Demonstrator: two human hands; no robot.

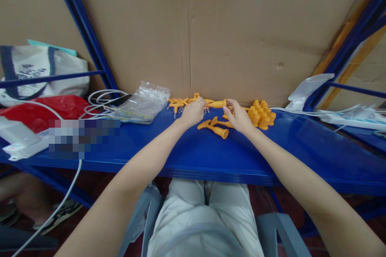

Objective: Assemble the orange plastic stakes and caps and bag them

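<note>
My left hand [193, 111] is closed with its fingers curled around the branched end of an orange plastic piece. The ribbed, cup-like end of that piece [218, 104] points right, toward my right hand [239, 117]. Thumb and forefinger of my right hand sit on either side of the ribbed tip. On the table just below lies another orange branched piece with a ribbed cup end [220, 131]. Several orange branched parts [175, 104] and small metal coil springs [181, 109] lie left of and behind my left hand. Orange ribbed cups [261, 114] stand clustered right of my right hand.
Clear plastic bags [146, 102] and coiled white cable [101, 98] lie left on the blue table [193, 156]. A red bag [57, 108] and a white power strip [22, 138] are farther left. Cardboard [241, 36] walls the back. Another person's leg [24, 196] shows lower left.
</note>
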